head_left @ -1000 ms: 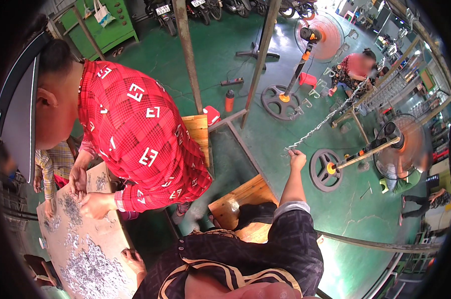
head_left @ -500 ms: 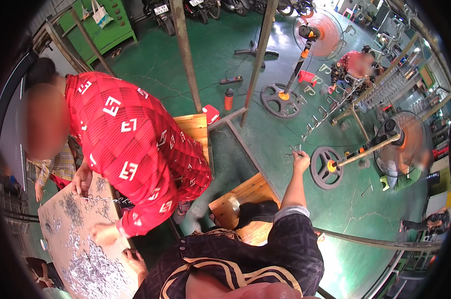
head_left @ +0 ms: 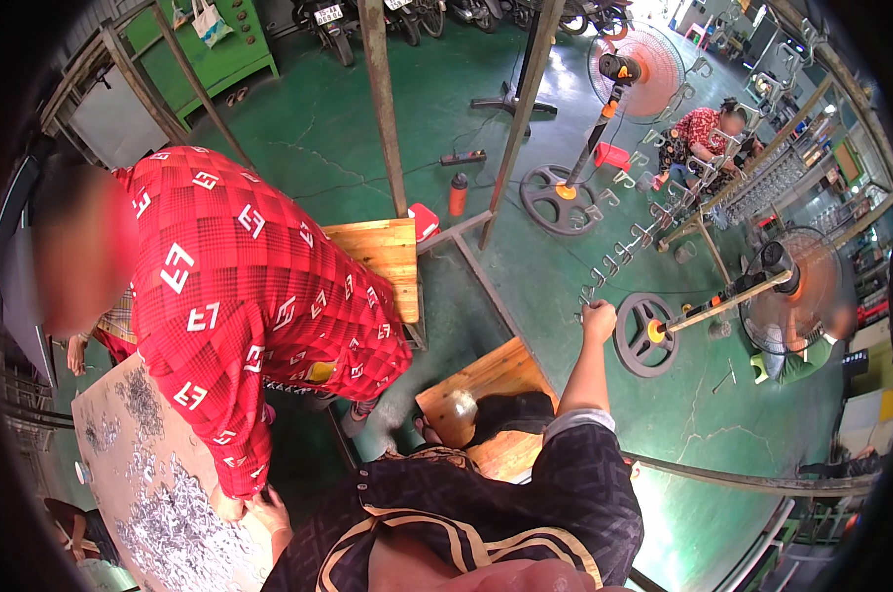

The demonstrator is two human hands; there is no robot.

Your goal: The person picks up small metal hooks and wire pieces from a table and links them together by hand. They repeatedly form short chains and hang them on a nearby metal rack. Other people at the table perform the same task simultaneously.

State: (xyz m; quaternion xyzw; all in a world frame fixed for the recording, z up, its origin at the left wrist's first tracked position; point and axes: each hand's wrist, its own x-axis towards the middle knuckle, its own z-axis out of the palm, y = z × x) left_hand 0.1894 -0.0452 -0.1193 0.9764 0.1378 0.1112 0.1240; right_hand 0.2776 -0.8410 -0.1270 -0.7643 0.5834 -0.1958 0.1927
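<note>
At centre right, my right arm reaches out, and my right hand (head_left: 599,321) is closed at the near end of a row of bent metal hooks (head_left: 616,259). A small bent metal hook (head_left: 588,294) sticks up from its fingers. On the left, my left hand (head_left: 271,515) is at the edge of a tan table (head_left: 96,414), against a co-worker's hand (head_left: 227,505). Its fingertips are partly hidden, so I cannot tell what they hold. A pile of small silvery metal pieces (head_left: 185,528) covers the tabletop beside it.
A co-worker in a red patterned jacket (head_left: 249,247) leans over the table. Wooden seats (head_left: 377,252), metal posts (head_left: 379,109) and two standing fans (head_left: 653,333) surround me. An orange bottle (head_left: 458,195) stands on the green floor. Another person (head_left: 708,133) sits farther back.
The co-worker has turned and brought a hand to my left hand; the chain that hand held is out of sight. My right hand has moved slightly; the hook in it sits differently.
</note>
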